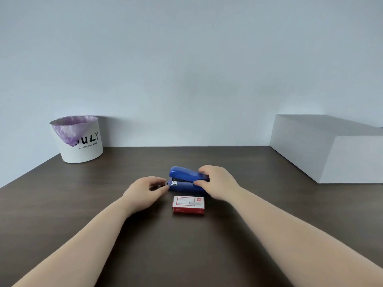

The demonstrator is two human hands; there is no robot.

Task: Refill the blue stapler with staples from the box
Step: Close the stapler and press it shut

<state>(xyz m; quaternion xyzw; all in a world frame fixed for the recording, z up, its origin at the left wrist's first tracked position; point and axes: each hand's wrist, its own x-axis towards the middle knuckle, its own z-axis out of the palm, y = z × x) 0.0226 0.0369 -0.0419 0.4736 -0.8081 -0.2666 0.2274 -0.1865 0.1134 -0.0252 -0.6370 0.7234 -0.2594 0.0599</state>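
The blue stapler (183, 179) lies on the dark wooden table (83, 204), its length running left to right. My right hand (217, 183) grips its right end, thumb on the near side and fingers over the top. My left hand (145, 192) touches the stapler's left end with its fingertips, at a small white label. A red and white staple box (188, 204) lies shut on the table just in front of the stapler, between my two wrists.
A white bin (79, 139) with a purple liner stands at the back left against the wall. A large white box (331, 146) sits at the back right of the table.
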